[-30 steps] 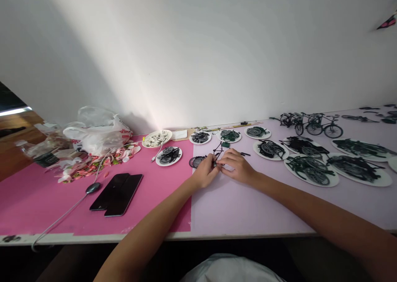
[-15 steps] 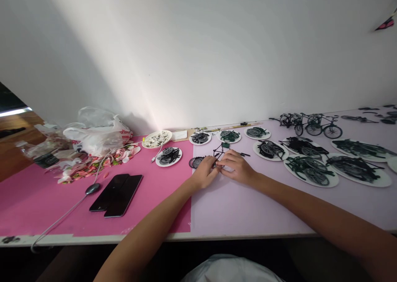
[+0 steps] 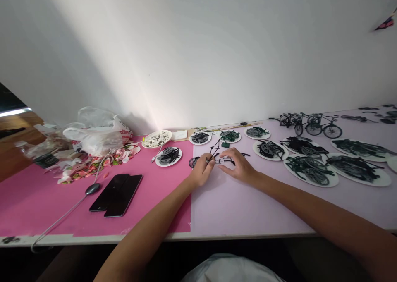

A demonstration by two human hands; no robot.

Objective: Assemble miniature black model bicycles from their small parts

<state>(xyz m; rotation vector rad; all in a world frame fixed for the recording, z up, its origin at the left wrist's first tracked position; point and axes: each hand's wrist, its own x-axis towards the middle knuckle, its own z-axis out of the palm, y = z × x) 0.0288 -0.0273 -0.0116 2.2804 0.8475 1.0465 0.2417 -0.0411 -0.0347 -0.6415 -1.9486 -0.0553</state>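
Between thumb and fingers, my left hand (image 3: pixel 201 170) grips a thin black model bicycle frame (image 3: pixel 214 149), which points up and away. My right hand (image 3: pixel 238 166) is just to its right, with thumb and fingers apart and nothing seen between them. Small black parts (image 3: pixel 228 160) lie on the table beyond the right fingertips. A spoked black model wheel (image 3: pixel 193 162) rests left of my left hand, partly covered by it. Beyond both hands is a small dark green piece (image 3: pixel 225 145).
White plates of bicycle parts stand behind and right, among them a near plate (image 3: pixel 311 171) and a left plate (image 3: pixel 169 156). Assembled model bicycles (image 3: pixel 322 127) stand at the back right. Left are two phones (image 3: pixel 119 195), a cable puck (image 3: pixel 92 189) and a plastic bag (image 3: pixel 99 135).
My right hand has opened and drawn slightly away from my left. The bicycle frame now tilts upward in my left hand, apart from the green piece.
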